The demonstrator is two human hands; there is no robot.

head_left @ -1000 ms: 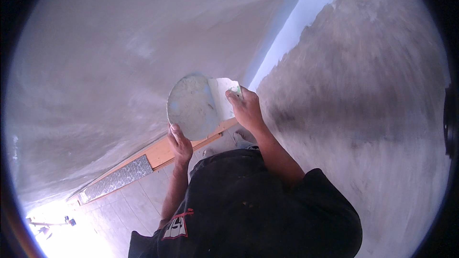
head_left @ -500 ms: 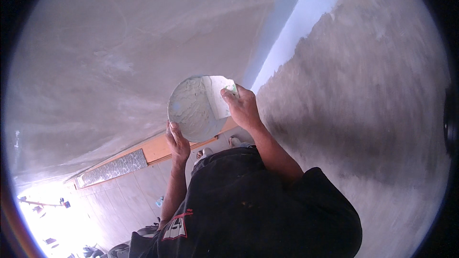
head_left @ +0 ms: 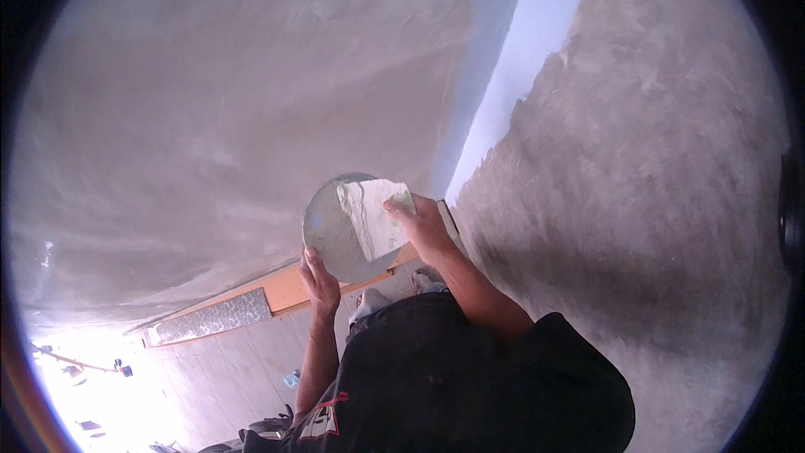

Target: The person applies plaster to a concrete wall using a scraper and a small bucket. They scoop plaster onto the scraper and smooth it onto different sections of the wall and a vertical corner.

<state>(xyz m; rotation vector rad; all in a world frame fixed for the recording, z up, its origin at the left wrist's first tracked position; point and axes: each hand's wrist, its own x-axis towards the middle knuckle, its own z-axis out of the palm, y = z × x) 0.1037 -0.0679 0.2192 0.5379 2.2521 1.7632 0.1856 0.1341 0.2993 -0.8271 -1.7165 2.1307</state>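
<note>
Our right hand (head_left: 426,228) pinches the white putty spreader (head_left: 384,222) just left of that grip, over the round pan (head_left: 323,231); our left hand (head_left: 319,283) clasps its rim. We should hold both steady, limiting spilled paste (head_left: 355,211).

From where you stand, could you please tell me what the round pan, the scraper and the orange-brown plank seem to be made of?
Round pan: plastic or metal, I can't tell; greyish smears dull its finish. Scraper: perhaps plastic or metal; its pale, matt face carries paste, leaving this open. Plank: probably wood, its smooth-looking surface an even orange-brown.
</note>
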